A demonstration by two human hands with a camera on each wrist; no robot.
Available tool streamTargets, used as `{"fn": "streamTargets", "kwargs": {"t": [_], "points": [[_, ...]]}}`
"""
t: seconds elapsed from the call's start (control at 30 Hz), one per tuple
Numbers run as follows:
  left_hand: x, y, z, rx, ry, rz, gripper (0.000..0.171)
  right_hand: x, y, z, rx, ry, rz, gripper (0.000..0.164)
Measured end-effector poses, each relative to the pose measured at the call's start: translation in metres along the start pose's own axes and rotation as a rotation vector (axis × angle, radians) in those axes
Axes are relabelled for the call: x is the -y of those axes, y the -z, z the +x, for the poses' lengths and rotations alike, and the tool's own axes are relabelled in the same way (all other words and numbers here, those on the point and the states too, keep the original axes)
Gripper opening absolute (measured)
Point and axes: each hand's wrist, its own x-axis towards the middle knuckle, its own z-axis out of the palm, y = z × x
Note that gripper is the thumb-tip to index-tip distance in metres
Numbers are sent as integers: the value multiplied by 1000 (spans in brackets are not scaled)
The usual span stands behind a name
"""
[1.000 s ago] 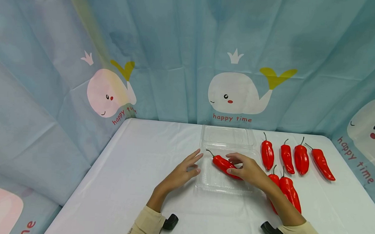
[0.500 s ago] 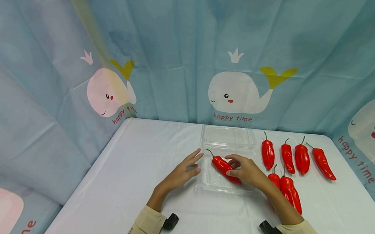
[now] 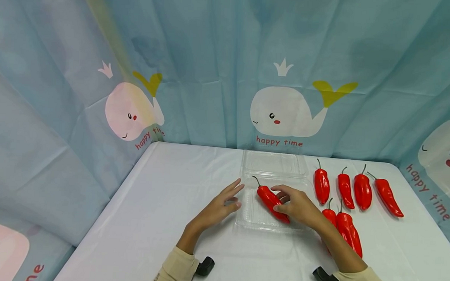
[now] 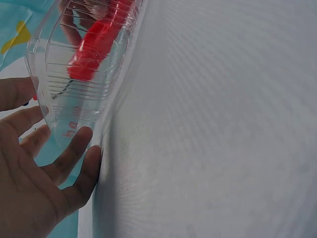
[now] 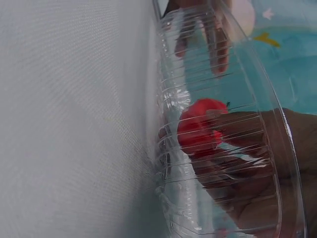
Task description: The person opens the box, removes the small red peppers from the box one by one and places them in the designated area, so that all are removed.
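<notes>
A clear plastic clamshell box (image 3: 249,215) lies with its lid (image 3: 272,163) folded back in the head view. Inside the base a red chili pepper (image 3: 268,198) lies slantwise, its stem toward the far left. My right hand (image 3: 298,206) pinches the pepper near its tip, thumb in front and fingers behind. In the right wrist view, that pepper (image 5: 198,130) shows through the ribbed box wall. At the box's left side is my left hand (image 3: 216,207), fingers spread. Its fingertips touch the wall in the left wrist view, where the pepper (image 4: 91,54) shows through the plastic.
Several red peppers (image 3: 362,191) stand in a row at the table's far right. Two more peppers (image 3: 346,227) lie side by side nearer, partly behind my right forearm. A white cloth covers the table (image 3: 163,196). Behind hangs a blue whale-print curtain (image 3: 211,111).
My right hand has turned the pepper inside the box, so its stem end points farther back and its tip sits nearer the front. My left hand has stayed in place.
</notes>
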Motion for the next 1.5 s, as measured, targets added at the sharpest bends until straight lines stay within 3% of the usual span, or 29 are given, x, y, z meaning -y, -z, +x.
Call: {"fn": "streamTargets", "kwargs": {"t": [0.5, 1.07, 1.5], "points": [[1, 0, 0, 0, 1, -6, 60, 7, 12, -13, -86, 6, 59, 65], [3, 0, 0, 8, 3, -29, 61, 13, 34, -44, -203, 4, 112, 75], [1, 0, -1, 6, 7, -35, 61, 6, 53, -71, -255, -28, 65, 76]]}}
